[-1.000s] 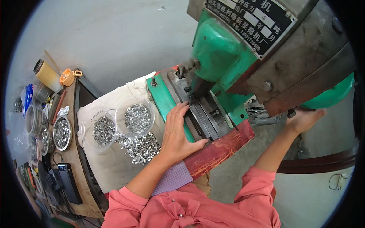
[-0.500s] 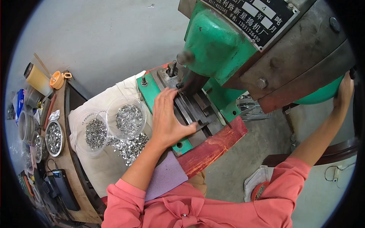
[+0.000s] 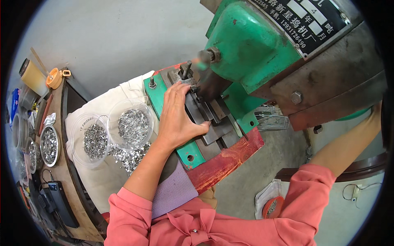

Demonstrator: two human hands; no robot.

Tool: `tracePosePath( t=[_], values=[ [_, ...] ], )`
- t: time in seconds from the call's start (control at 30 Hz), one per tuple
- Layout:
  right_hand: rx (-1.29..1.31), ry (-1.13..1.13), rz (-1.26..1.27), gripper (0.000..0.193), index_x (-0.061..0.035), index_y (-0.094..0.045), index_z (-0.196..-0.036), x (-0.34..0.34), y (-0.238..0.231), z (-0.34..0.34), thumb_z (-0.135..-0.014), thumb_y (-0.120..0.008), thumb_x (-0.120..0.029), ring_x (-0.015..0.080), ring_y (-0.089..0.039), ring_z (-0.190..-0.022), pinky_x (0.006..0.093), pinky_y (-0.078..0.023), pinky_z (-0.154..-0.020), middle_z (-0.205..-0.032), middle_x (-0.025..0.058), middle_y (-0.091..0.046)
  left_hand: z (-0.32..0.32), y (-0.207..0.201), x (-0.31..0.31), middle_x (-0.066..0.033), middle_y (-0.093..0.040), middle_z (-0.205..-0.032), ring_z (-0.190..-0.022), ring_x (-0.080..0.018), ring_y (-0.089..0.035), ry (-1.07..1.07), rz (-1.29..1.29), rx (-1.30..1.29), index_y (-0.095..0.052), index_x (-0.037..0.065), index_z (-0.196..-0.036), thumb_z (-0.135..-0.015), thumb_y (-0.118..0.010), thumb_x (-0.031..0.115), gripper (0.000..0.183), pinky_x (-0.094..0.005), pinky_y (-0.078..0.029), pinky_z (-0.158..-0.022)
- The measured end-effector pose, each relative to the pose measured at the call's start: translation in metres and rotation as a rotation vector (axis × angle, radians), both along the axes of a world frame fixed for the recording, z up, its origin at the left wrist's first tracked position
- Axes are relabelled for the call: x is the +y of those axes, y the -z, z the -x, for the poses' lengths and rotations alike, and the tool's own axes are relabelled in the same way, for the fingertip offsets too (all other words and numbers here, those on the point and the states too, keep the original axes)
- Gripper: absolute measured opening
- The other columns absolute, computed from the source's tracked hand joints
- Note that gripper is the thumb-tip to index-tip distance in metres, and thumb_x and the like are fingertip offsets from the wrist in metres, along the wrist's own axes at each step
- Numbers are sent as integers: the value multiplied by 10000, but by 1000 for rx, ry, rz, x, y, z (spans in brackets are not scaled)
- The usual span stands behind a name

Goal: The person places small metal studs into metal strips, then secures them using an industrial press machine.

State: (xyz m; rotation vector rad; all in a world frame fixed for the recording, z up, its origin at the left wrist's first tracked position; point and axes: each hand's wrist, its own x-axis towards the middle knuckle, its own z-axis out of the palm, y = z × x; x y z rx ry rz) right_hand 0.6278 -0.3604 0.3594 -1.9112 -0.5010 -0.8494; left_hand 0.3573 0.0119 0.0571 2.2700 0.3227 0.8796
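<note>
Presently, the left hand (image 3: 177, 119) is laid flat, fingers together and extended, on the dark steel die block (image 3: 207, 119) of the green press (image 3: 250, 45); nothing is seen clamped in it, and whether a small part lies under the fingertips cannot be told. The die block is a stack of machined, dull grey plates, oblong, its long axis running from the press ram down toward the red-painted table edge (image 3: 230, 160). It is seated on a green base plate (image 3: 186, 153), just below the ram. The right hand is carried past the press body at the picture's rim; only the forearm (image 3: 349, 143) is seen, so its state cannot be told.

Left of the press, two clear round plastic bowls (image 3: 88, 139) of small bright metal pieces are set on a white cloth (image 3: 98, 180), with loose pieces heaped just beside them. Farther left of the press, a round metal dish (image 3: 49, 145) of similar pieces is noted.
</note>
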Motion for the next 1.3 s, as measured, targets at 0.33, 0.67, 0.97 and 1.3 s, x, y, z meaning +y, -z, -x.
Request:
tracePosePath(
  t=[0.33,0.67,0.97,1.3],
  values=[
    [-262,-25,-519,646,52,-535,-1331,130,140,98,-1036,-462,-517,246,-623,-1087,347,-533,-893,-1273,128,-599,26,24,21,-234,-420,-1404,-1383,-419,-341,49,91,-12,-395,-14,-1342,-562,-864,244,946,-465,-323,-1162],
    [-227,-99,-456,629,50,-543,-1322,94,128,81,-1028,-499,-503,210,-626,-1062,326,-525,-887,-1195,100,-633,20,18,18,-221,-435,-1391,-1380,-416,-347,21,109,-4,-410,-2,-1347,-528,-859,243,966,-477,-318,-1155],
    [23,-59,-258,438,0,-586,-1178,75,32,74,-1006,-579,-403,158,-614,-749,305,-523,-676,-922,67,-610,40,19,5,-218,-473,-1344,-1346,-427,-398,25,77,-27,-434,3,-1307,-494,-843,242,941,-494,-324,-1140],
    [-50,-32,-297,650,21,-562,-1182,100,52,91,-917,-657,-564,109,-559,-606,246,-499,-576,-760,43,-565,66,16,-29,-214,-453,-1350,-1375,-436,-357,78,67,20,-397,-2,-1320,-499,-860,257,977,-543,-271,-1162]
  ],
)
